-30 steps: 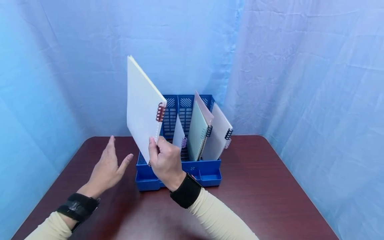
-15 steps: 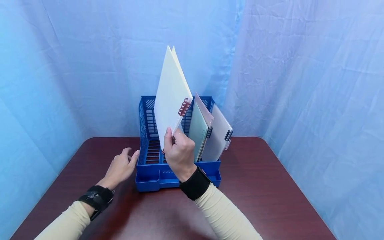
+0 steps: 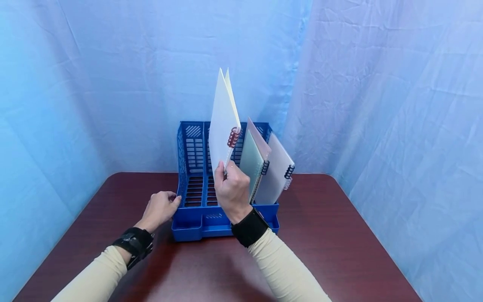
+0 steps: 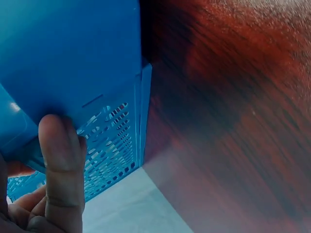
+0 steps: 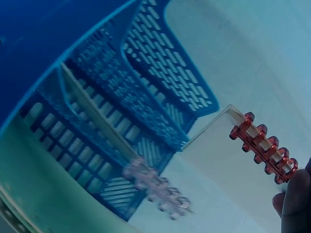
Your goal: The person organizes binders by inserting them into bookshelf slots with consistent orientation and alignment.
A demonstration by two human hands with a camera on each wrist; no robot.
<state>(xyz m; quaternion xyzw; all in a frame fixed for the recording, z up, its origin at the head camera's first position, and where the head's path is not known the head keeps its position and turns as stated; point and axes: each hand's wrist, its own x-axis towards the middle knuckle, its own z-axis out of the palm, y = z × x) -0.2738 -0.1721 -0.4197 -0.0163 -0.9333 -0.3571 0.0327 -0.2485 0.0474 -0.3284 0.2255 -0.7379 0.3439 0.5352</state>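
My right hand [image 3: 235,188] pinches a white ring-bound notebook [image 3: 222,121] by its spine, thumb on the near cover. The notebook stands upright above the blue file rack [image 3: 186,218], its red rings [image 5: 265,148] facing me and its covers slightly parted at the top. At the rack's front left corner, my left hand [image 3: 160,207] grips the edge of the side wall. In the left wrist view its fingers [image 4: 60,155] curl over that edge. A small notebook with pale purple rings [image 5: 158,187] stands in a rack slot, hidden behind my right hand in the head view.
Green [image 3: 250,161], pink [image 3: 258,136] and white [image 3: 273,172] ring-bound notebooks lean in the rack's right slots. Shallow trays run along the rack's front. The rack stands on a dark red wooden table [image 3: 332,243], with pale blue curtains [image 3: 132,105] around it.
My right hand has carried the white notebook rightward, from the rack's left side to over its middle, turning it more edge-on. My left hand has moved right and taken hold of the rack's edge.
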